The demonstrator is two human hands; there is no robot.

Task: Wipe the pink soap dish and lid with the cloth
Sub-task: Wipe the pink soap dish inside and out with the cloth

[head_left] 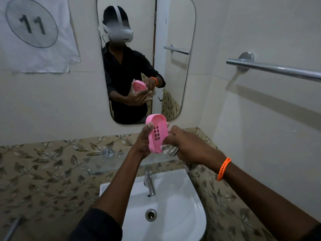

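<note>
The pink soap dish (157,132) is held up on edge in front of the mirror, its inner face with several drain slots turned toward me. My left hand (143,142) grips its left rim from behind. My right hand (185,145) is closed around a bunched grey striped cloth (170,149) and presses against the dish's right edge. An orange bead bracelet (224,168) circles my right wrist. I see no separate lid.
A white basin (182,211) with a chrome tap (149,183) lies below my hands. A glass shelf (111,162) runs along the leaf-patterned tiles. The mirror (175,70) hangs ahead, a towel bar (272,68) on the right wall, a paper marked 11 (34,32) at the upper left.
</note>
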